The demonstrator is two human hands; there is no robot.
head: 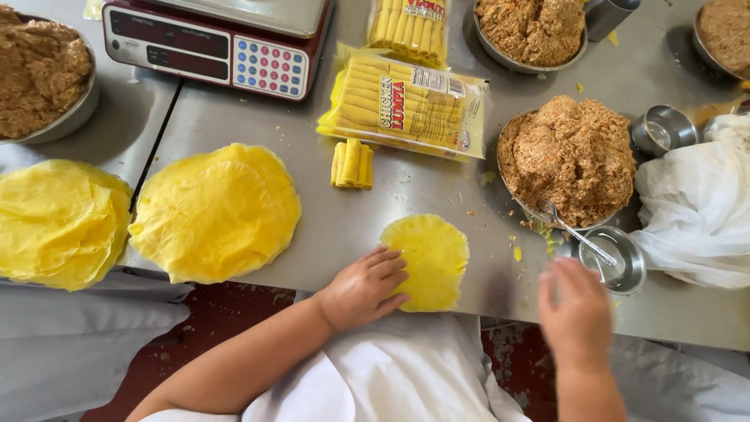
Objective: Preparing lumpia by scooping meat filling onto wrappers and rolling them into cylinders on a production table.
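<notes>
Your left hand [363, 287] lies flat at the near edge of the steel worktop [344, 227], fingers spread and pressing on the left part of a single round yellow wrapper [433, 258]; the rest of the wrapper lies bare to the right of your fingers. Your right hand [576, 312] hovers well to the right of the wrapper, blurred, so you cannot tell for sure how its fingers stand, though they look loosely open and hold nothing. Just beyond that hand sits a small steel cup [621, 262] with a spoon [574, 233] whose bowl rests in the big steel bowl of brown minced filling [570, 156].

To your left, a thick stack of yellow wrappers [217, 209] lies on the worktop, and a second stack [58, 223] lies further left. Past the single wrapper, a short row of rolled yellow spring rolls [352, 163] lies touching a sealed packet of rolls [406, 105], with another packet [409, 27] behind it. A crumpled white plastic bag [691, 211] lies at the right. At the far side stand a red electronic scale [215, 43] and more bowls of filling [531, 30].
</notes>
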